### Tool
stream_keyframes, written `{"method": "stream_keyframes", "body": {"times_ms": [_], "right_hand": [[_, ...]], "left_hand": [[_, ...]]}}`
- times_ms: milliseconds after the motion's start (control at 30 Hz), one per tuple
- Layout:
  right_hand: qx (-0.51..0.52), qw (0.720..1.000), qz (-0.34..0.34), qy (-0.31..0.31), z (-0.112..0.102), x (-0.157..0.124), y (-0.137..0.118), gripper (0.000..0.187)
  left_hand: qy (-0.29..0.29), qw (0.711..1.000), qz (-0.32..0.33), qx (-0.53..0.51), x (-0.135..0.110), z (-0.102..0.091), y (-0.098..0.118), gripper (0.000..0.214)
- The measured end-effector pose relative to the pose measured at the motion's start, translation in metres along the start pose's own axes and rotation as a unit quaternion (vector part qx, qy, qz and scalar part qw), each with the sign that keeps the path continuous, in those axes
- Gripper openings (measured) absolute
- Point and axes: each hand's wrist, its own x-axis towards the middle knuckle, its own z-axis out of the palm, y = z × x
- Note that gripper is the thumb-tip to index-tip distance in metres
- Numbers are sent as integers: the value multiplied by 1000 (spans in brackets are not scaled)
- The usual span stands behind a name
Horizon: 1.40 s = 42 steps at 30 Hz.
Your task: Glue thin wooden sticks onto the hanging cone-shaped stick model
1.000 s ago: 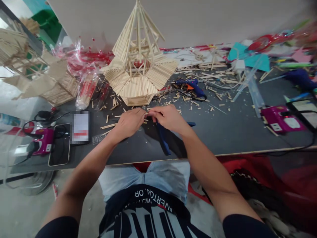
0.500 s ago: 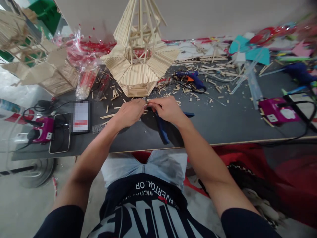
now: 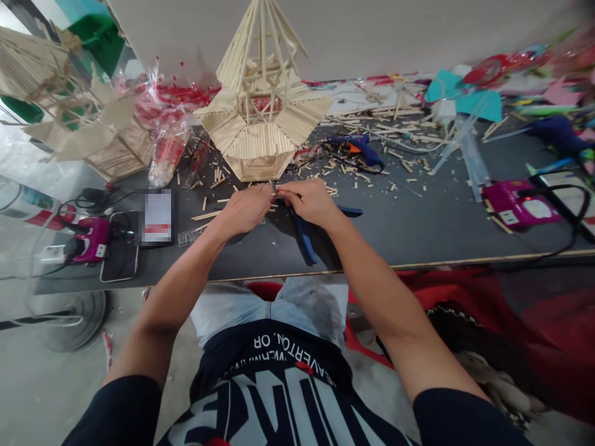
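My left hand (image 3: pixel 248 207) and my right hand (image 3: pixel 310 201) meet over the table, fingertips pinched together. Between them shows a tiny pale bit of wooden stick (image 3: pixel 274 194), mostly hidden by the fingers. Beneath my right hand lie pliers with blue handles (image 3: pixel 305 240); their jaws are hidden. Just beyond my hands stands a lantern-like model built of thin wooden sticks (image 3: pixel 260 139), with flared panels and a pointed, partly covered top. Loose sticks (image 3: pixel 207 216) lie beside my left hand.
At the left are a second stick model (image 3: pixel 123 148), a phone (image 3: pixel 157 217) and a purple power socket (image 3: pixel 93 240). A blue glue gun (image 3: pixel 367 152) lies behind my right hand among stick scraps. Another purple socket (image 3: pixel 520 204) sits right. The table's front edge (image 3: pixel 441 260) is near me.
The view has shifted slightly, so the left-hand items appear a little further right. My hands keep the same pinched pose; the stick model and pliers have stayed put.
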Motion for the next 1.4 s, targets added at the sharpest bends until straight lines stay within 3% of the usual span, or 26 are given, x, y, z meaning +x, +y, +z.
{"method": "stream_keyframes", "body": {"times_ms": [367, 633, 967, 1133, 1400], "right_hand": [[-3, 999, -30, 29, 7, 1, 4, 39], [-28, 997, -42, 54, 7, 0, 0, 35], [-25, 997, -44, 51, 3, -2, -2, 34], [-9, 994, -50, 94, -5, -3, -10, 30], [-6, 992, -49, 112, -32, -15, -55, 24]], "left_hand": [[12, 998, 6, 58, -1, -1, -3, 37], [65, 995, 41, 68, -1, 1, -6, 35], [80, 994, 53, 57, -3, 1, -1, 35], [151, 983, 38, 95, -8, -4, 1, 31], [306, 938, 121, 106, -23, -34, -4, 17]]}}
